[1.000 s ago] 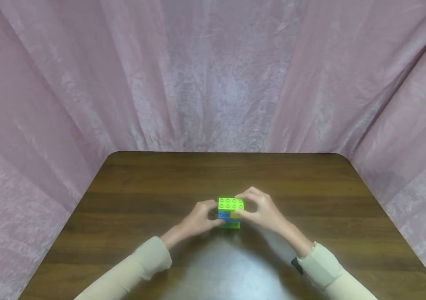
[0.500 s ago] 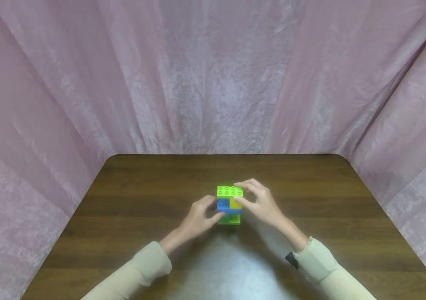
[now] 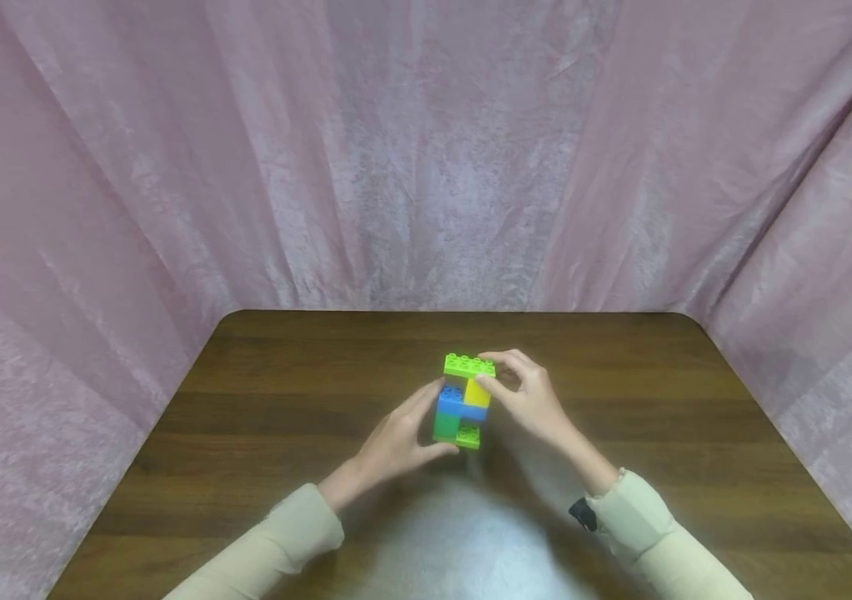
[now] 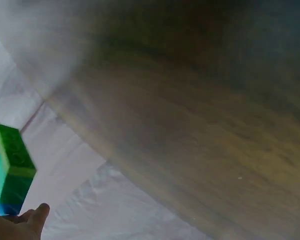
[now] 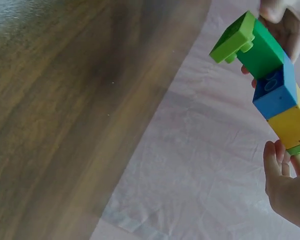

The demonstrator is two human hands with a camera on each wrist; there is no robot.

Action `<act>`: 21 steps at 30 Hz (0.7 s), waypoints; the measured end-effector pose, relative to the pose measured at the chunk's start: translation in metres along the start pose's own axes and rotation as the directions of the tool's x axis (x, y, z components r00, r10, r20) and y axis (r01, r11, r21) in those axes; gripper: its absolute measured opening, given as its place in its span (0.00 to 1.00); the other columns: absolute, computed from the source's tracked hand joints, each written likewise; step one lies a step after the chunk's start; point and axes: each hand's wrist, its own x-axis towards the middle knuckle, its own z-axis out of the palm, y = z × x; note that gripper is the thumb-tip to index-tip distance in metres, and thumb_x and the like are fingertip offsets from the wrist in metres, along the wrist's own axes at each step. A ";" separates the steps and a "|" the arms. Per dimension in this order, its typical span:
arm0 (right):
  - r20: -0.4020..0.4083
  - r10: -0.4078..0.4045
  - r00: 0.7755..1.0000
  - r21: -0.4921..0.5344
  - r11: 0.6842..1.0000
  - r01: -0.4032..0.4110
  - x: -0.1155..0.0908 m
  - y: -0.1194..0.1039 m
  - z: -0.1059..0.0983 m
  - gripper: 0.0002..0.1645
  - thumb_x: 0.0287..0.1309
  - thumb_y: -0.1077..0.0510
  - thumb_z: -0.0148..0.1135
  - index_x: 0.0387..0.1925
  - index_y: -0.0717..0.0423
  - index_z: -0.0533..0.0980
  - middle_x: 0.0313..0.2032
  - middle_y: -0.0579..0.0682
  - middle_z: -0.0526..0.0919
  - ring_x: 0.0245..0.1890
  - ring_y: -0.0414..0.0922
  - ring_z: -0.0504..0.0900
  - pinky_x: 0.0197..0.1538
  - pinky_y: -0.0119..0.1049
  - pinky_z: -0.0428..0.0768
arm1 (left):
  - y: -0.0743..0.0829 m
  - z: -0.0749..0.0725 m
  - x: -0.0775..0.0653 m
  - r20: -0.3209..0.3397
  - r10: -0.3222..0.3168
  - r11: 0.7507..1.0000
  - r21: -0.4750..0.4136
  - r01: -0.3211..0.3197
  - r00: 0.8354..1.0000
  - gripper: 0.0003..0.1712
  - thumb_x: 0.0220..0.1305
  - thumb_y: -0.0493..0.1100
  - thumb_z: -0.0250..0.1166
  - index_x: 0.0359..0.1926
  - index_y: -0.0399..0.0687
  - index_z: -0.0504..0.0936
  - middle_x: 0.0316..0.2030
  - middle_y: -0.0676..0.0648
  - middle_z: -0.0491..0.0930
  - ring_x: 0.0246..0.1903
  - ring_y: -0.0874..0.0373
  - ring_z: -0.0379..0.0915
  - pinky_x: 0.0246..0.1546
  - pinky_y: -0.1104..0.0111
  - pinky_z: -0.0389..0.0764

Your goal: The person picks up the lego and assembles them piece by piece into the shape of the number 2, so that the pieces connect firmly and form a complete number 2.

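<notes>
A stack of building bricks (image 3: 463, 408) tilts over the table, its top leaning right. From the top come a lime brick (image 3: 468, 365), a yellow brick (image 3: 478, 394), a blue brick (image 5: 280, 95), a green brick (image 5: 262, 52) and a lower lime brick (image 5: 233, 37). My right hand (image 3: 534, 400) pinches the upper right end, thumb on the near side, fingertips behind. My left hand (image 3: 392, 442) spreads around the lower left, its fingers straight along the far side and its thumb low in front. Two left fingertips peek past the green brick in the right wrist view.
The brown wooden table (image 3: 306, 358) has rounded far corners. Pink velvet curtains (image 3: 456, 167) hang behind it and along both sides. A dark band (image 3: 583, 514) shows at the right sleeve cuff.
The stack has risen and turned, its top now leaning right and its green side showing more. My right hand moved up with it. The left thumb slid down from the blue brick towards the base.
</notes>
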 end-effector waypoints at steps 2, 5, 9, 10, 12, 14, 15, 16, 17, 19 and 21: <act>-0.001 0.027 1.000 0.006 1.000 -0.027 0.001 -0.001 -0.002 0.20 0.60 0.58 0.65 0.53 0.62 0.79 0.45 0.57 0.83 0.44 0.48 0.79 0.55 0.47 0.82 | 0.000 0.000 -0.002 0.029 -0.010 1.000 0.014 0.010 1.000 0.58 0.47 0.46 0.78 0.74 0.41 0.54 0.71 0.39 0.62 0.69 0.46 0.64 0.64 0.57 0.72; 0.005 0.059 0.998 0.015 0.998 -0.059 0.003 -0.002 -0.004 0.21 0.61 0.57 0.65 0.54 0.62 0.78 0.46 0.58 0.83 0.45 0.50 0.81 0.55 0.45 0.82 | -0.002 -0.001 -0.003 0.037 0.005 1.000 0.014 -0.006 0.999 0.61 0.45 0.42 0.79 0.75 0.41 0.52 0.72 0.38 0.60 0.70 0.45 0.61 0.65 0.57 0.71; 0.011 0.079 0.997 0.026 0.997 -0.079 0.005 -0.005 -0.006 0.22 0.61 0.57 0.64 0.54 0.64 0.78 0.47 0.59 0.84 0.46 0.53 0.83 0.53 0.42 0.83 | -0.005 -0.002 -0.002 0.000 0.103 0.994 0.040 -0.103 0.995 0.57 0.44 0.33 0.78 0.73 0.37 0.56 0.71 0.36 0.63 0.68 0.44 0.64 0.63 0.60 0.73; 0.011 0.084 0.996 0.025 0.996 -0.085 0.005 -0.005 -0.006 0.22 0.61 0.57 0.64 0.54 0.64 0.78 0.47 0.60 0.84 0.46 0.53 0.84 0.52 0.41 0.84 | -0.006 -0.002 -0.002 -0.009 0.133 0.990 0.057 -0.132 0.991 0.56 0.43 0.31 0.78 0.72 0.36 0.57 0.70 0.35 0.63 0.68 0.44 0.65 0.63 0.61 0.73; 0.010 0.104 0.995 0.024 0.994 -0.104 0.006 -0.004 -0.006 0.21 0.62 0.56 0.64 0.54 0.62 0.78 0.46 0.59 0.84 0.46 0.53 0.84 0.51 0.38 0.84 | -0.009 -0.002 -0.002 -0.027 0.191 0.978 0.091 -0.188 0.981 0.55 0.41 0.29 0.78 0.71 0.34 0.59 0.69 0.35 0.65 0.67 0.43 0.66 0.62 0.62 0.74; 0.015 0.123 0.992 0.021 0.992 -0.124 0.005 -0.002 -0.006 0.21 0.62 0.55 0.63 0.54 0.61 0.79 0.46 0.59 0.84 0.46 0.51 0.83 0.51 0.35 0.83 | -0.010 -0.002 -0.003 -0.042 0.241 0.965 0.116 -0.235 0.970 0.55 0.40 0.29 0.78 0.70 0.33 0.61 0.68 0.33 0.67 0.67 0.43 0.67 0.61 0.63 0.75; 0.019 0.134 0.991 0.022 0.991 -0.134 0.005 -0.001 -0.006 0.21 0.63 0.55 0.63 0.54 0.61 0.79 0.46 0.58 0.84 0.46 0.51 0.83 0.51 0.34 0.82 | -0.010 -0.002 -0.004 -0.046 0.262 0.959 0.125 -0.255 0.964 0.54 0.40 0.30 0.79 0.69 0.32 0.61 0.67 0.33 0.67 0.66 0.43 0.67 0.61 0.63 0.75; 0.021 0.143 0.989 0.024 0.989 -0.144 0.004 -0.001 -0.006 0.21 0.63 0.55 0.63 0.54 0.61 0.79 0.46 0.58 0.84 0.46 0.51 0.83 0.51 0.34 0.82 | -0.011 -0.002 -0.004 -0.050 0.281 0.953 0.132 -0.272 0.958 0.54 0.40 0.30 0.79 0.69 0.32 0.61 0.67 0.32 0.67 0.66 0.42 0.68 0.61 0.64 0.75; 0.024 0.150 0.988 0.026 0.988 -0.150 0.004 0.000 -0.006 0.21 0.63 0.55 0.62 0.54 0.60 0.79 0.46 0.58 0.84 0.46 0.50 0.83 0.51 0.34 0.82 | -0.011 -0.002 -0.005 -0.053 0.296 0.949 0.134 -0.287 0.954 0.54 0.40 0.31 0.79 0.69 0.31 0.62 0.67 0.32 0.68 0.66 0.42 0.68 0.61 0.64 0.74; 0.030 0.154 0.988 0.037 0.987 -0.155 0.004 0.000 -0.006 0.21 0.64 0.55 0.62 0.55 0.61 0.78 0.47 0.59 0.84 0.47 0.51 0.83 0.53 0.37 0.83 | -0.010 -0.002 -0.006 -0.059 0.315 0.943 0.134 -0.305 0.947 0.53 0.40 0.31 0.79 0.68 0.30 0.62 0.66 0.32 0.68 0.65 0.42 0.69 0.61 0.65 0.74; 0.028 0.151 0.988 0.051 0.987 -0.153 0.006 0.000 -0.006 0.21 0.64 0.55 0.62 0.55 0.61 0.78 0.48 0.60 0.84 0.48 0.53 0.83 0.54 0.41 0.83 | -0.008 -0.003 -0.005 -0.065 0.320 0.942 0.131 -0.310 0.945 0.52 0.41 0.31 0.79 0.68 0.29 0.62 0.66 0.32 0.68 0.65 0.42 0.69 0.62 0.66 0.73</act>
